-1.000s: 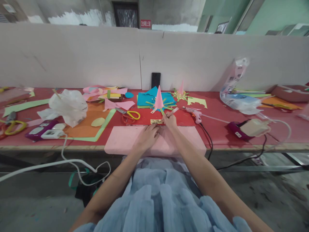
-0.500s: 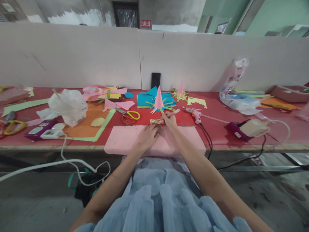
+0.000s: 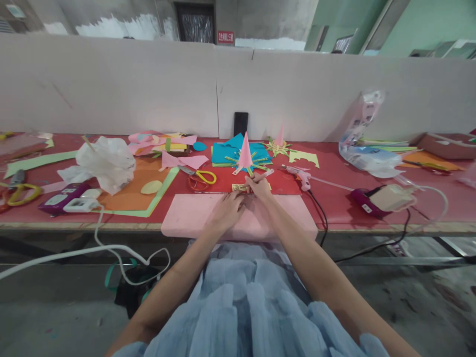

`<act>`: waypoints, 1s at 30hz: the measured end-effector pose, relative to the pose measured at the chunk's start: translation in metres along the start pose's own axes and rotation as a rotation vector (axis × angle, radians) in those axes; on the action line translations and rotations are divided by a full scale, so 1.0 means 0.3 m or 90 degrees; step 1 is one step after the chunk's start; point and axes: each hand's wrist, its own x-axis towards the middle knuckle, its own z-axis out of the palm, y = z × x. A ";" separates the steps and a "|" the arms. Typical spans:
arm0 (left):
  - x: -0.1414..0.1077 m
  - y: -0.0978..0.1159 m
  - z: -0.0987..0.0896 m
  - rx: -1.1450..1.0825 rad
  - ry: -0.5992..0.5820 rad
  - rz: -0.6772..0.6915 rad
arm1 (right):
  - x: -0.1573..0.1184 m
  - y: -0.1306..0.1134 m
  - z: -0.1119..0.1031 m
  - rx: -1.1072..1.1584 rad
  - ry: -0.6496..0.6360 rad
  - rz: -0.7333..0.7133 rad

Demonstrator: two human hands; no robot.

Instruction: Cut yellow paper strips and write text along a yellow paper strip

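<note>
My right hand (image 3: 260, 187) is closed around a pale pen (image 3: 268, 173), low over a small yellow paper strip (image 3: 237, 187). Beside it my left hand (image 3: 231, 207) lies flat with its fingers on the strip's near edge, over a pink pad (image 3: 189, 213). Part of the strip is hidden under my fingers. Just beyond the hands stands a pink paper cone (image 3: 245, 154) with narrow yellow-green strips spreading from its base. A second pink cone (image 3: 279, 137) with similar strips stands farther back.
Yellow-handled scissors (image 3: 205, 177) lie to the left, a pink glue gun (image 3: 301, 177) with its cable to the right. Blue paper sheets (image 3: 225, 152) and a black phone (image 3: 241, 123) are behind. Crumpled white plastic (image 3: 106, 163) and a purple power socket (image 3: 61, 201) sit at left.
My right hand has shifted very slightly over the strip, with the pen still in it. More of the yellow strip shows to its right. The left hand rests in nearly the same place.
</note>
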 end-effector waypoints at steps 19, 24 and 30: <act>-0.002 -0.010 0.011 -0.025 0.005 0.011 | -0.008 -0.005 -0.004 -0.033 -0.014 -0.009; 0.000 -0.012 0.011 -0.023 0.008 0.016 | -0.009 0.002 -0.004 -0.071 -0.005 -0.014; -0.001 -0.011 0.009 -0.024 0.010 0.017 | -0.009 0.002 -0.005 -0.068 -0.021 -0.001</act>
